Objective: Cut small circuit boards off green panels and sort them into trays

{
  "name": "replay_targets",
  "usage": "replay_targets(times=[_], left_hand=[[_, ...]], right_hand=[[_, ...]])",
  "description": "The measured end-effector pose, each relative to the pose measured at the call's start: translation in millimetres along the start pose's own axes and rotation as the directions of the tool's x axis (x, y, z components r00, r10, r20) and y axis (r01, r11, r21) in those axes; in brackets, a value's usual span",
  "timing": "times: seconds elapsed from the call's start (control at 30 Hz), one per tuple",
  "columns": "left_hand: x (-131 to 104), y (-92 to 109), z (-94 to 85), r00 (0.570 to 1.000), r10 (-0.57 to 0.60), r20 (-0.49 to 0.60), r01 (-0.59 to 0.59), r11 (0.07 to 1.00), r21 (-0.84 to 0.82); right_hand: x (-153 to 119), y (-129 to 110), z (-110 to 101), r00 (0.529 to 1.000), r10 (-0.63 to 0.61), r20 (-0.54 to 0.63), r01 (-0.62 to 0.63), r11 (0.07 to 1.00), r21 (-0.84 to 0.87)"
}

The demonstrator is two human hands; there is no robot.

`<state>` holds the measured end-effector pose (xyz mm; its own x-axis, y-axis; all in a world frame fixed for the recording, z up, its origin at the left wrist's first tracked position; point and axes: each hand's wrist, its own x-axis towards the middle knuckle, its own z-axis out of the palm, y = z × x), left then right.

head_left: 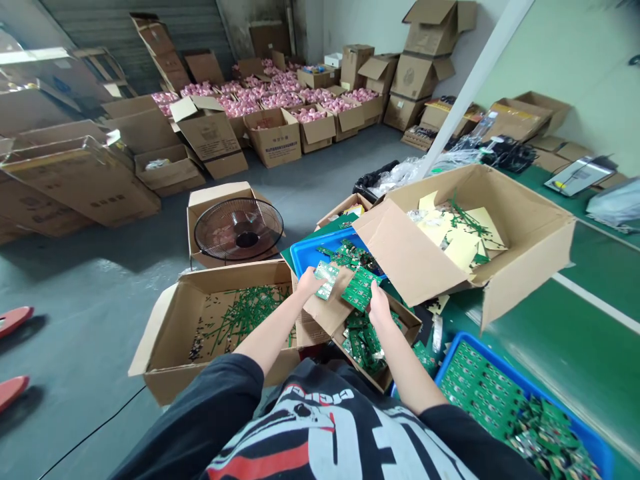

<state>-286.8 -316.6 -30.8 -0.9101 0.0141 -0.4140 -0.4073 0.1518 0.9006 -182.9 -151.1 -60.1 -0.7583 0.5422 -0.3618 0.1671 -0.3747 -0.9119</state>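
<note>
My left hand (309,283) is closed on a small green circuit board (327,279) that catches the light. A larger green circuit board panel (360,288) is pinched at its right edge by my right hand (379,303). The two boards are held side by side with a narrow gap between them. Below them stands an open cardboard box (411,321) with a pile of loose circuit boards (367,343). Just beyond my hands is a blue tray (305,253) with more small boards (350,253).
At left, a cardboard box (170,333) holds thin green strips. A black fan (239,230) stands behind it. A large box (530,220) with yellow sheets is at right, and a blue bin (540,387) of boards at lower right. Boxes of pink items (275,90) line the back.
</note>
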Motion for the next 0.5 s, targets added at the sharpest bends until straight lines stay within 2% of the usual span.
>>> replay_targets(times=[0.07,0.17,0.3,0.4,0.5], left_hand=[[0,5,2.6,0.999,0.033,-0.003,-0.033,0.998,-0.048],[-16,7,15.5,0.997,0.051,0.051,-0.043,0.987,-0.152],[-47,6,38.7,0.978,0.004,0.210,0.062,0.949,-0.309],[-58,11,42.9,0.963,-0.026,0.268,0.133,0.911,-0.390],[-56,21,32.7,0.935,-0.076,0.346,0.220,0.890,-0.399]], right_hand=[[-1,0,4,0.997,0.063,0.050,-0.068,0.992,0.107],[-6,-4,16,0.987,0.128,0.102,-0.147,0.967,0.208],[-21,-11,41,0.981,0.091,0.174,-0.133,0.959,0.251],[-28,-13,49,0.982,0.074,0.172,-0.111,0.969,0.220],[-23,-18,37,0.987,0.103,0.127,-0.111,0.992,0.055]])
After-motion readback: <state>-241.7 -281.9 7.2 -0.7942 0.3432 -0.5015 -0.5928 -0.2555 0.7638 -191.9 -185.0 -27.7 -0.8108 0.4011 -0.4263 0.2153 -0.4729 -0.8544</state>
